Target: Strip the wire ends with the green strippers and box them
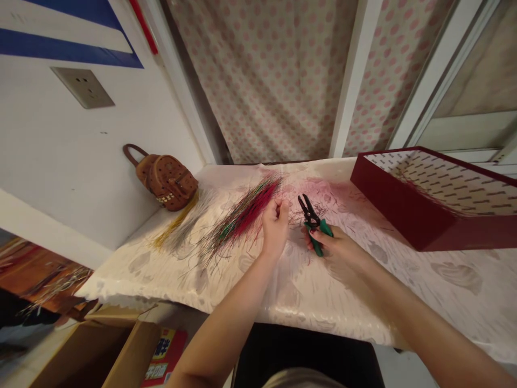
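Note:
My right hand (323, 240) grips a pair of wire strippers (310, 211) by its green handles, its dark jaws apart and pointing away from me. To the left of the jaws, my left hand (277, 223) is closed, fingertips together; whatever is in them is too thin to make out. Just left of that hand lies a long bundle of red, green and dark wires (246, 213), slanting across the table. Short wire pieces (317, 209) are scattered on the cloth around the jaws.
Yellow wires (172, 229) and grey-white wires (189, 221) lie near a brown mini backpack (167, 180) against the wall. A dark red box (407, 215) with a patterned lining stands at right. Below the tablecloth (355, 302), an open cardboard box (97, 350) sits at left.

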The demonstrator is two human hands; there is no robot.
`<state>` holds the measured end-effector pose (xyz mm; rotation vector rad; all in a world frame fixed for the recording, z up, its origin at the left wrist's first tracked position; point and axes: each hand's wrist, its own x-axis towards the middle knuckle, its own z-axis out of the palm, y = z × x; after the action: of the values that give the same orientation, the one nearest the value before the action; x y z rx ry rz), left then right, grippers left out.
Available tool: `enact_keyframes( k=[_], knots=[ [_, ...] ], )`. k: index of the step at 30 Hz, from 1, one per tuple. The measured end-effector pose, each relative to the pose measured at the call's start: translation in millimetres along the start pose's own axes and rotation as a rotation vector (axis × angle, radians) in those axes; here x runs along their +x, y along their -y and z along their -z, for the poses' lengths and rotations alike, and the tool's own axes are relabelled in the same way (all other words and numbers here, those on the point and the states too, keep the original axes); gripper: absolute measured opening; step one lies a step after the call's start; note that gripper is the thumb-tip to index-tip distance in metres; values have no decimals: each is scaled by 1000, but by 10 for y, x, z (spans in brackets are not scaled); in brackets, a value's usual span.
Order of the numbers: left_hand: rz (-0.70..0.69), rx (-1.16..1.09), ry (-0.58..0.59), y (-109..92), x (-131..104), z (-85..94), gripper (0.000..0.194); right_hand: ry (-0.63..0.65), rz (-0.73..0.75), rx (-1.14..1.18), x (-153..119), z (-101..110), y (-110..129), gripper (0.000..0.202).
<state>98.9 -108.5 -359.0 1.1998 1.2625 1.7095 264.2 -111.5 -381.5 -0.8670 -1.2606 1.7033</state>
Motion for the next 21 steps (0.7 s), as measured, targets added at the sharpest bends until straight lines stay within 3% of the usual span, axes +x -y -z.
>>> enact_keyframes(
  k=[3, 5, 13, 21],
  knots=[
    [-175, 59, -61, -47, -36, -26, 30, 5, -25, -57, -20, -22, -26, 34],
    [-194, 70, -70, -76, -55, -44, 29, -10, -36, -62, -29, -45, -31, 36],
    [-149, 92, 2, -89, -27, -101, 25, -24, -47, -21, -20, -34, 1, 39],
    [71, -8, 84, -56, 57, -99, 26, 82, -128, 84, -87, -46, 210, 43]
  ],
)
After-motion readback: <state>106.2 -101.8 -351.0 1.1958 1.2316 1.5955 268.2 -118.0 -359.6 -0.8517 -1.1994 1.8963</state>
